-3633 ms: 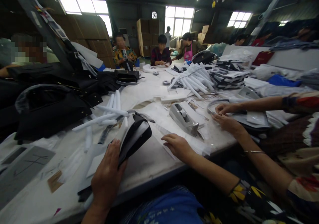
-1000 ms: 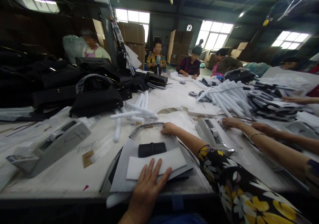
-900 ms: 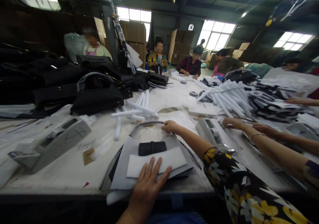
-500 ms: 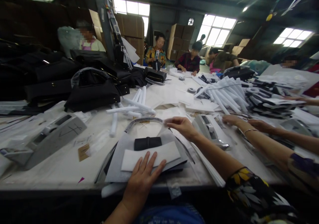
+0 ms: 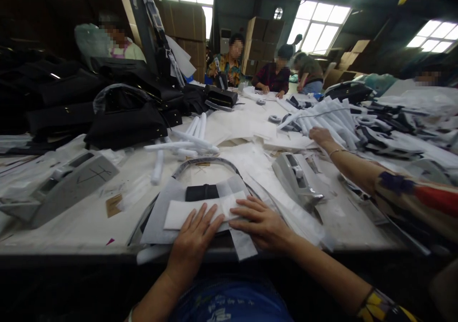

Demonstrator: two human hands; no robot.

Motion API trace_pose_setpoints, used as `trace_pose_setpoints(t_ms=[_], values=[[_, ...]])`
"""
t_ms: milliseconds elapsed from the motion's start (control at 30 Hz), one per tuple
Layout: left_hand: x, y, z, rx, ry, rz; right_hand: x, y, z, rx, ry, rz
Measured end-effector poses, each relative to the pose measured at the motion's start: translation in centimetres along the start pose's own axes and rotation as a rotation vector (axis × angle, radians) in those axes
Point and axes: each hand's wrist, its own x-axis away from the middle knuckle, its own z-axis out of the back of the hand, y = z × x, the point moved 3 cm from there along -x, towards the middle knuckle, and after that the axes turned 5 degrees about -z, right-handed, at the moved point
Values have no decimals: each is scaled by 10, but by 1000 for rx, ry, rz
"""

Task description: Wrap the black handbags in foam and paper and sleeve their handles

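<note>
My left hand (image 5: 195, 233) lies flat, fingers spread, on a white foam strip (image 5: 171, 213) that rests across a flat black bag wrapped in grey-white sheet (image 5: 157, 217) at the table's near edge. A small black flap (image 5: 201, 192) of the bag shows just beyond the strip, and its curved wrapped handle (image 5: 207, 162) arcs further back. My right hand (image 5: 259, 222) rests open beside the left one, fingertips on the strip's right end and on a thin white paper (image 5: 245, 245) that hangs over the edge.
A grey tape dispenser (image 5: 295, 179) stands right of the bag, another (image 5: 60, 186) at the left. White foam tubes (image 5: 186, 140) lie beyond. Black bags (image 5: 121, 121) pile up at the left. A neighbour's arm (image 5: 358, 169) reaches over the table on the right. Several people sit at the far end.
My right hand has come back from the bag's handle to the white strip beside my left hand. The neighbour's hands have moved further back on the right. My view has dropped slightly.
</note>
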Motion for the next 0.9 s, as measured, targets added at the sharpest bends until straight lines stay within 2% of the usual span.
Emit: trace_pose_setpoints(t_ms=[167, 300, 500, 567, 633, 700, 733, 800, 867, 900], values=[[-7, 7, 2, -19, -93, 67, 8, 9, -10, 5, 50, 32], [-14, 17, 4, -100, -142, 53, 11, 11, -14, 8, 77, 39], [-17, 24, 7, 8, -102, -16, 15, 9, -21, -28, 91, 10], [-15, 26, 5, 16, -54, -21, 15, 6, -13, -107, 72, -13], [-12, 26, 1, 4, -7, -7, 12, 4, 3, -256, -17, -55], [-11, 26, -2, -4, 19, 7, 2, 4, 23, -426, -117, -151], [-10, 26, -3, -7, 27, 10, -6, 6, 31, -476, -124, -223], [-10, 25, -5, -14, 38, 11, -28, 13, 42, -466, -45, -347], [-10, 25, -6, -19, 45, 16, -55, 20, 37, -337, 2, -346], [-9, 25, -6, -18, 50, 22, -68, 23, 28, -261, -34, -296]])
